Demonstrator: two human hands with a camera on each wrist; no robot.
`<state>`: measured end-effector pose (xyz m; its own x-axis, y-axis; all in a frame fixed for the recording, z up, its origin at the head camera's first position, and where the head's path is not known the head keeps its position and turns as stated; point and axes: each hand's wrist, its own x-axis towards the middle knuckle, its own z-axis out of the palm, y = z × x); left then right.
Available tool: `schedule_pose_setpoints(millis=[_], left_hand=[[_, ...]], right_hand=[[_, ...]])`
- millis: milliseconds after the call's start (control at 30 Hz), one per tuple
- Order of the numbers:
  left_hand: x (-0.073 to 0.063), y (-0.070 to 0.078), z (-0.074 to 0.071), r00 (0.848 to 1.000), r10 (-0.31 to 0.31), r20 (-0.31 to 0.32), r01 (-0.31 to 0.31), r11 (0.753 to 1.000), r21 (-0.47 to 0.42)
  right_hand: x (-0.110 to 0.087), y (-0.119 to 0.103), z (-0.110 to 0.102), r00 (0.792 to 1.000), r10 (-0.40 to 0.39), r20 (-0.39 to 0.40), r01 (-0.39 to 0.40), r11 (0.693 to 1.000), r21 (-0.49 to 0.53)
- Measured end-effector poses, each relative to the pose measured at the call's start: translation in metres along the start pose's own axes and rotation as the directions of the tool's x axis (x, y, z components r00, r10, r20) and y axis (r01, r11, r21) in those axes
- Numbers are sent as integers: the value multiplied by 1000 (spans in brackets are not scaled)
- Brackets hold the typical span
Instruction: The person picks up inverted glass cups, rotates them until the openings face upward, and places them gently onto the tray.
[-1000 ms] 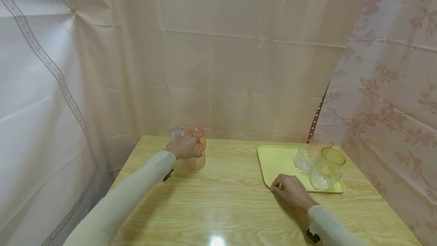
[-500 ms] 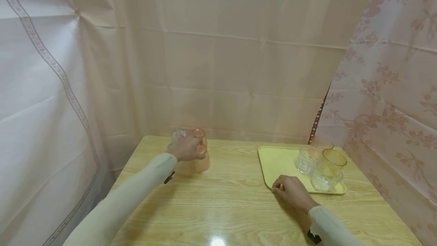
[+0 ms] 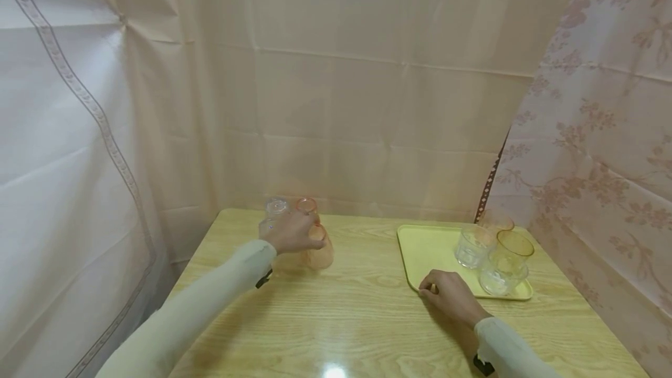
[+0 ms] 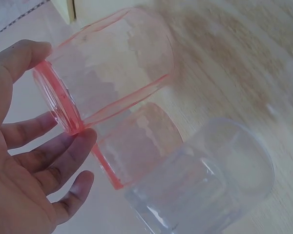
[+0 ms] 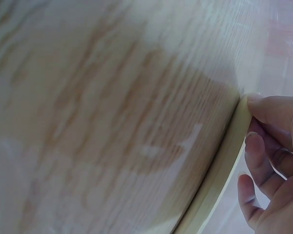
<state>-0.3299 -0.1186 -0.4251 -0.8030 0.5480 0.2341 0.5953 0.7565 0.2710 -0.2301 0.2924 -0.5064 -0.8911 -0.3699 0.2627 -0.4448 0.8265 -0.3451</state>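
My left hand point(image 3: 291, 232) grips a pink-orange drinking glass point(image 3: 320, 254) by its base, thumb on one side and fingers on the other. The glass is mouth down, slightly tilted, close over the table; its whole side shows in the left wrist view point(image 4: 119, 63). Just behind it, a second pink-orange glass point(image 3: 307, 204) stands upside down. Beside that one is a clear glass point(image 3: 276, 205), also mouth down and partly covered by the hand. My right hand point(image 3: 448, 294) pinches the near left corner of a yellow tray point(image 3: 424, 244), its thumb at the rim point(image 5: 223, 163).
On the tray's right side stand a clear glass point(image 3: 469, 252) and an amber glass point(image 3: 514, 242) set in another clear glass point(image 3: 496, 280). A pale pink glass point(image 3: 496, 219) is behind them. Hanging cloth point(image 3: 336, 104) encloses the wooden table point(image 3: 315, 308) at back and sides.
My left hand has moved a little to the right with the pink-orange glass, away from the upside-down glasses behind. The right hand has stayed at the tray corner.
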Motion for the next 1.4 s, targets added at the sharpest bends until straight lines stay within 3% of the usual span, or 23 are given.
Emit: schedule_pose_setpoints(millis=[367,733,1400], left_hand=[[-3,20,7,1000,8,15,-9,996,92],[-5,34,13,999,53,0,-53,998,46],[-8,58,21,999,37,35,-33,994,-108]], right_hand=[[-1,1,1,1000,25,3,-25,1000,0],[-1,0,0,1000,21,1,-21,1000,-1],[0,1,2,1000,7,-13,-7,1000,1]])
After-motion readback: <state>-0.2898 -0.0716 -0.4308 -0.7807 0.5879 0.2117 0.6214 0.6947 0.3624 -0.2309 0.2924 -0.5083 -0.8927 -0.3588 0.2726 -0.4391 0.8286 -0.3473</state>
